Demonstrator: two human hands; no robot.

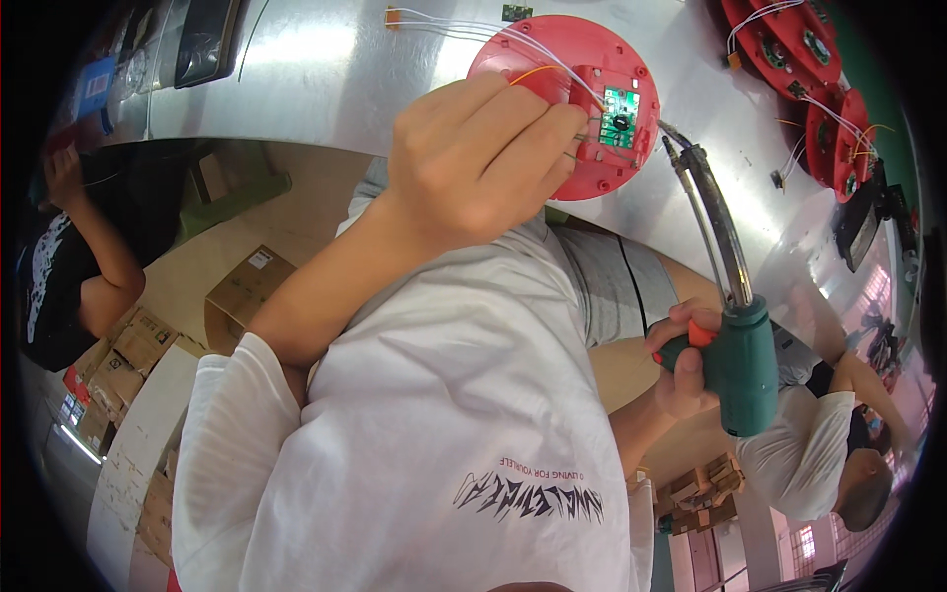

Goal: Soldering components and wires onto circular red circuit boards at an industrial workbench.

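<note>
A round red plastic housing (617, 61) lies on the metal bench with a small green circuit board (619, 118) set in its raised middle. My left hand (483, 158) reaches over the housing's left side, fingers pinched together beside the board. Thin dark wire shows between those fingertips and the board; the fingers hide part of it. White wires (464, 24) run from the board to an orange connector (393, 18), and a yellow wire (533, 73) loops above my knuckles. My right hand (691, 365) grips a green soldering gun (745, 370), its tip just right of the housing.
More red housings (779, 44) with boards and wires lie at the far right of the bench (326, 89). A black tray (207, 41) sits at the upper left. Cardboard boxes (247, 286) stand below. Other people work at left and at right (814, 444).
</note>
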